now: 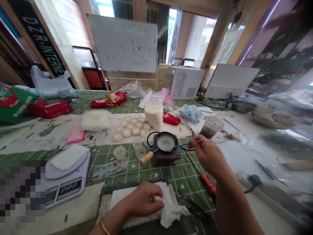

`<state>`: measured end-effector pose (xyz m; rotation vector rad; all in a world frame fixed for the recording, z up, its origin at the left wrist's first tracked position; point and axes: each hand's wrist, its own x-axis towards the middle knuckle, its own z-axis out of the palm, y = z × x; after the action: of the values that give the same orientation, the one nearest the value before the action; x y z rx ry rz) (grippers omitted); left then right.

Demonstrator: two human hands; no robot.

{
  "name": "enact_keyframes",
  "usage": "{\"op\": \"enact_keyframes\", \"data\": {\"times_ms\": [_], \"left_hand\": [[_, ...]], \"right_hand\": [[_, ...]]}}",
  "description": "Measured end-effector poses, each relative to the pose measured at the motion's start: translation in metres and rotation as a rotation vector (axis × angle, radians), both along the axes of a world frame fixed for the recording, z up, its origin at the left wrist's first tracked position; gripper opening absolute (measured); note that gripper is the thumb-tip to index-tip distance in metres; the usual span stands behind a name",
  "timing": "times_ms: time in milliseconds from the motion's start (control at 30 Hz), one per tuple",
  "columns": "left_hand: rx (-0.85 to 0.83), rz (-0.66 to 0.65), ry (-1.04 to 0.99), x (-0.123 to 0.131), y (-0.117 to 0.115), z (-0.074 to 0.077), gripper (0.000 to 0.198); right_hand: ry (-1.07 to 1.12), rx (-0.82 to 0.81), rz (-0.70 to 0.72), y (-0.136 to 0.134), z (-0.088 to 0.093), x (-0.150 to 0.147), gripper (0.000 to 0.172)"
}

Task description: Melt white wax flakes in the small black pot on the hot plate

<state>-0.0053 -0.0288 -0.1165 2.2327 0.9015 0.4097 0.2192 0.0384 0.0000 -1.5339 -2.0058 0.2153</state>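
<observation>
A small black pan (159, 150) with a wooden handle (146, 158) sits on a compact dark hot plate (167, 159). Pale, cloudy contents (166, 143) fill the pan. From the right, my right hand (206, 153) pinches a thin blue stick (184, 145) whose tip reaches the pan's right rim. Nearer to me, my left hand (148, 199) is curled over a crumpled white tissue (171, 212), with some of it between thumb and fingers. White sheets (124, 197) lie beneath this hand.
Several small cups of pale material (127, 132) stand behind the pan, beside a bag of white granules (154, 114). At left are a kitchen scale (84, 169) and a clear pill box (110, 168). Scissors (195, 205), a red-handled tool (207, 183) and a plastic cup (211, 127) lie rightward.
</observation>
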Motion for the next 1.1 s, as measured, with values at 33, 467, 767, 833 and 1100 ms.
{"op": "enact_keyframes", "data": {"times_ms": [33,467,767,833,1100], "left_hand": [[0.001,0.002,-0.001,0.0,0.0,0.0,0.021],[-0.004,0.027,-0.011,0.0,0.0,0.0,0.018],[-0.003,0.013,-0.01,0.001,0.0,0.0,0.019],[-0.003,0.012,-0.004,0.001,0.0,0.0,0.02],[-0.014,0.019,-0.007,0.001,0.0,0.001,0.019]], "right_hand": [[0.003,-0.011,0.048,0.0,0.0,0.0,0.023],[0.003,-0.035,0.121,0.007,-0.011,-0.006,0.024],[-0.048,-0.039,0.133,-0.002,-0.003,-0.004,0.023],[-0.07,-0.018,0.047,-0.001,-0.003,-0.003,0.023],[-0.059,-0.033,0.093,0.002,-0.005,-0.003,0.023]]}}
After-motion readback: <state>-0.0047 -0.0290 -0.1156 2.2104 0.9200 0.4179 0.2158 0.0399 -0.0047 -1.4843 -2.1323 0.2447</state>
